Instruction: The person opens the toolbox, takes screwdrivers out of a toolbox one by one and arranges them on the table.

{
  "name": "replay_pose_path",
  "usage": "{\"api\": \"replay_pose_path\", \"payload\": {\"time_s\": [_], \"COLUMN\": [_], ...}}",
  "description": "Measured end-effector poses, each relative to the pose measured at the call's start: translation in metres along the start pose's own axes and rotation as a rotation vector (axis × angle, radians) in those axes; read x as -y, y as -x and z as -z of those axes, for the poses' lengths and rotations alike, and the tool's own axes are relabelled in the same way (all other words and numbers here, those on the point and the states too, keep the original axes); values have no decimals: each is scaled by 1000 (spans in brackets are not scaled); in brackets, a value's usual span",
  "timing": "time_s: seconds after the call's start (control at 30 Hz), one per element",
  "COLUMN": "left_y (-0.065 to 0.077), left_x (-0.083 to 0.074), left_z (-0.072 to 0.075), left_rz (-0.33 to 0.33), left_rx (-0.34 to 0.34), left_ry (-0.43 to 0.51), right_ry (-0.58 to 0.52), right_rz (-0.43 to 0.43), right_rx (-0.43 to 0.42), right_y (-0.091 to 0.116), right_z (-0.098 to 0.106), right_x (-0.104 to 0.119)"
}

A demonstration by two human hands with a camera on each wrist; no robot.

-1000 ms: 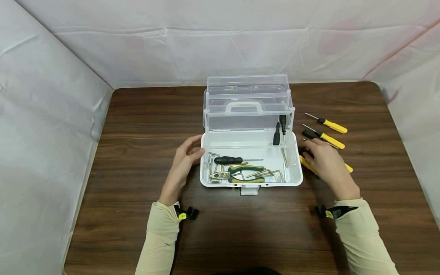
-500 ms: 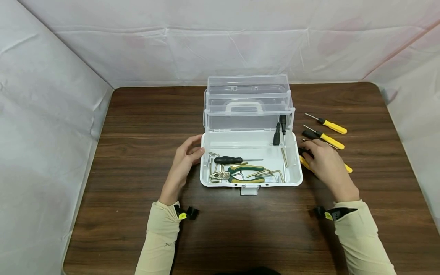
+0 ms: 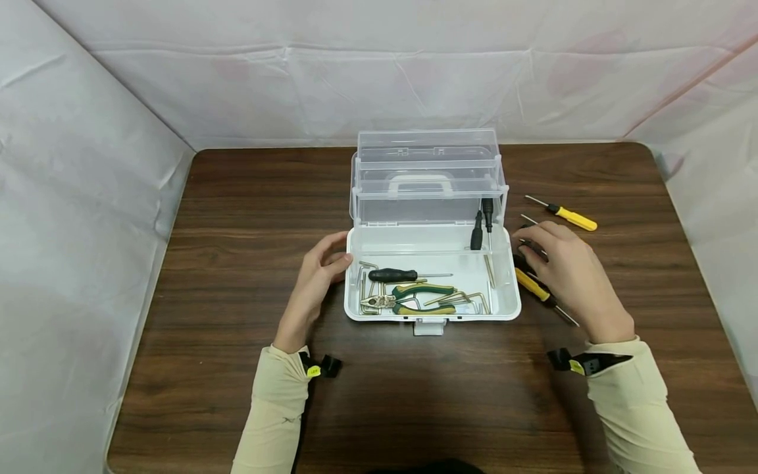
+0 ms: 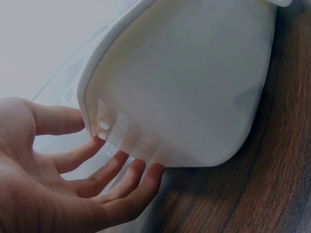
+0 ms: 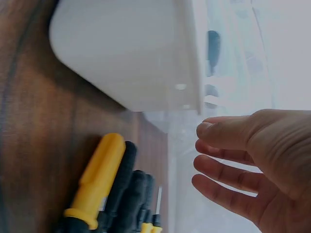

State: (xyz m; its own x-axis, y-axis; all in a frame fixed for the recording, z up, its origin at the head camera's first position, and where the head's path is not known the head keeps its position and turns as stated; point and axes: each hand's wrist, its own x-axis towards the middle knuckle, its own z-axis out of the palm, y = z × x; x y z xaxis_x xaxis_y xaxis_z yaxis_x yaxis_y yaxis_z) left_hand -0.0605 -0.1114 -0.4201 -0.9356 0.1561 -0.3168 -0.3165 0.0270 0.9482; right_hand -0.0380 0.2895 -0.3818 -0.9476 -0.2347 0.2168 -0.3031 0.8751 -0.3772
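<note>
A white toolbox [image 3: 470, 318] stands with its clear lid raised. My left hand [image 3: 316, 283] rests at its left end; in the left wrist view the thumb touches the rim and the fingertips meet the outer wall. Inside lie green-and-yellow pliers [image 3: 435, 289], a black screwdriver [image 3: 393, 276] and several hex keys [image 3: 488, 271]. Two black-handled tools [image 3: 476, 234] lean at the right end. My right hand [image 3: 568, 276] hovers beside the box with nothing in its fingers, above several screwdrivers. A yellow-handled screwdriver [image 5: 100, 170] lies nearest the box, alongside black handles [image 5: 130, 201].
Another yellow screwdriver [image 3: 574, 217] lies farther back on the dark wooden table [image 3: 249, 217]. White sheeting [image 3: 320, 92] surrounds the table at the back and sides. The box's front latch [image 3: 429, 327] hangs down.
My right hand has risen from among the screwdrivers and shifted toward the back, covering different ones. More of the near yellow screwdriver shows. My left hand has stayed on the box.
</note>
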Motion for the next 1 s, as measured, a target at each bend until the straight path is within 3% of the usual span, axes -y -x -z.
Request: {"api": "replay_pose_path", "payload": {"time_s": [0.23,0.4,0.57,0.73,1.0], "left_y": [0,-1,-1,-1,-2], "left_x": [-1,0,-1,-1,1], "left_z": [2,3,3,3,2], "left_rz": [2,-1,-3,-5,2], "left_rx": [1,5,2,4,5], "left_ry": [-10,-10,-5,-1,7], "right_ry": [8,-17,-8,6,20], "right_rz": [87,208,336,409,505], "right_rx": [-46,-59,46,169,262], "right_y": [-12,-23,-35,-47,-62], "right_z": [9,13,16,15,6], "right_x": [7,13,19,21,21]}}
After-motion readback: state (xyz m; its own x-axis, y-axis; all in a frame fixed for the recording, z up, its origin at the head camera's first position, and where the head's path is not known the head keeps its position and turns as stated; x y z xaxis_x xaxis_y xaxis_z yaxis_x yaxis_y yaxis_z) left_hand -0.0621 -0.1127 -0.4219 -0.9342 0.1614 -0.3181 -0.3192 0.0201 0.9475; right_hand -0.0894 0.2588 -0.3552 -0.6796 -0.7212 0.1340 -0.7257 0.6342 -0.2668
